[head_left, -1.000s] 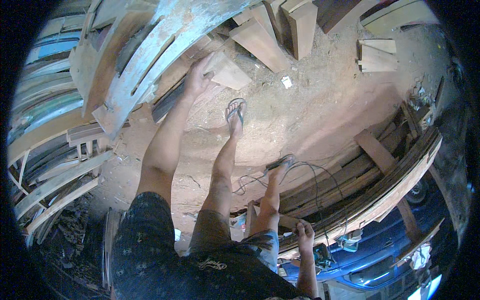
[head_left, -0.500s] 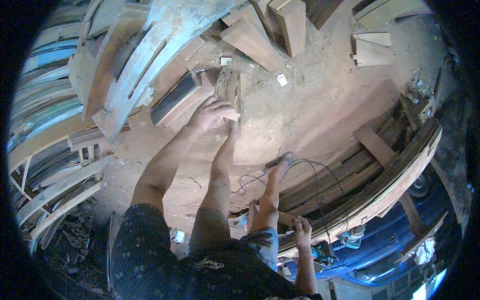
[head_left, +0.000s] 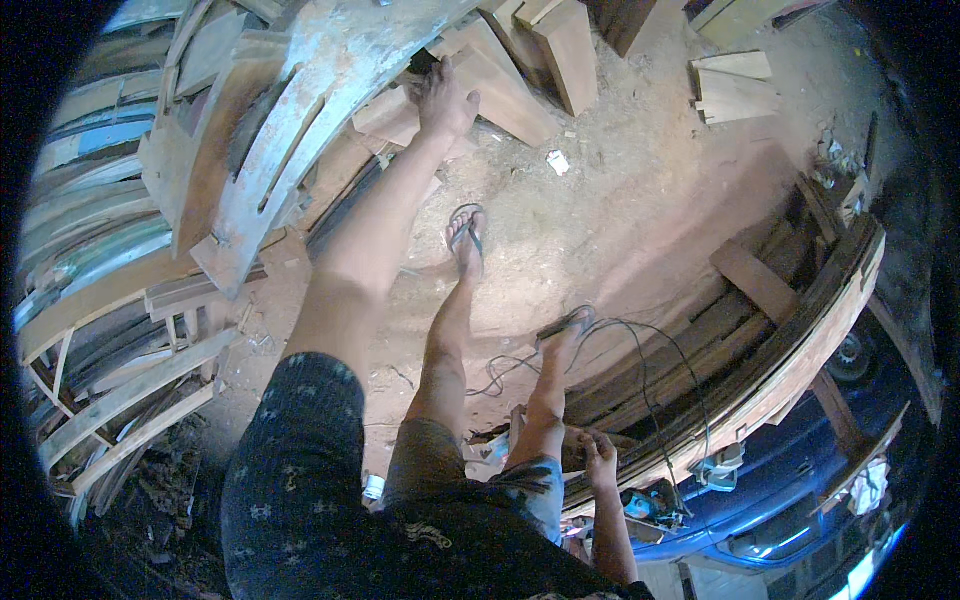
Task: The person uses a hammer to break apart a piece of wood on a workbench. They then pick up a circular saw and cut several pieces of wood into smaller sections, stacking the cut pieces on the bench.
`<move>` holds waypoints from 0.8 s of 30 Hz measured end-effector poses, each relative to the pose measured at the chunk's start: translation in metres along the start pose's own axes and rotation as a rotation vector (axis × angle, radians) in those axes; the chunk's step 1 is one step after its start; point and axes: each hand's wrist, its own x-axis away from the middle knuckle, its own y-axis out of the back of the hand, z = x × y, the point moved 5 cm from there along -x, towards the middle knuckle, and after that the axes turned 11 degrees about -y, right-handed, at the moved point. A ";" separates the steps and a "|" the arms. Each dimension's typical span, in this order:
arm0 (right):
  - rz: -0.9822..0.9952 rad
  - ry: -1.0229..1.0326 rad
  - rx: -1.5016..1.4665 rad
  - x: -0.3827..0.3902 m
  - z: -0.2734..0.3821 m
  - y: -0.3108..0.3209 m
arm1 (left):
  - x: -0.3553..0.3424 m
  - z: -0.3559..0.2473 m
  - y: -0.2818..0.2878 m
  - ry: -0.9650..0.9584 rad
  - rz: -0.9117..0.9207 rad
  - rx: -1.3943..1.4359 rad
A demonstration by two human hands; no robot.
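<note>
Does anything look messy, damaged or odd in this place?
Three things stand out. A dark cable lies in loose loops beside the person's right foot, where it might snag a step. The pale-blue slotted board looks patchy and worn, unlike the plain wood blocks near it. A small white scrap sits on the dirt floor.

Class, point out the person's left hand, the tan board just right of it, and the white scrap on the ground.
Left hand point(head_left: 447, 103): head view, back of the hand.
Tan board point(head_left: 504, 95): head view, its broad face.
White scrap point(head_left: 558, 162): head view, its middle.
</note>
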 end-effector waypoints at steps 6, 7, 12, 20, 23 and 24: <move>-0.063 0.061 -0.041 0.001 -0.025 0.002 | 0.016 -0.043 -0.014 -0.208 0.079 -0.165; -0.055 0.060 -0.014 -0.002 -0.027 0.002 | 0.039 -0.040 -0.026 -0.333 0.084 -0.141; -0.018 -0.123 -0.144 -0.007 -0.026 -0.023 | 0.167 -0.120 -0.039 -0.299 0.430 0.532; -0.035 0.108 0.096 -0.006 0.003 -0.006 | 0.202 -0.116 -0.038 -0.649 0.419 -0.015; -0.001 0.083 -0.018 -0.003 -0.001 -0.004 | 0.160 -0.153 0.011 -0.227 0.345 0.245; 0.008 0.052 -0.080 -0.002 -0.007 -0.004 | 0.149 -0.169 0.038 -0.036 0.322 0.378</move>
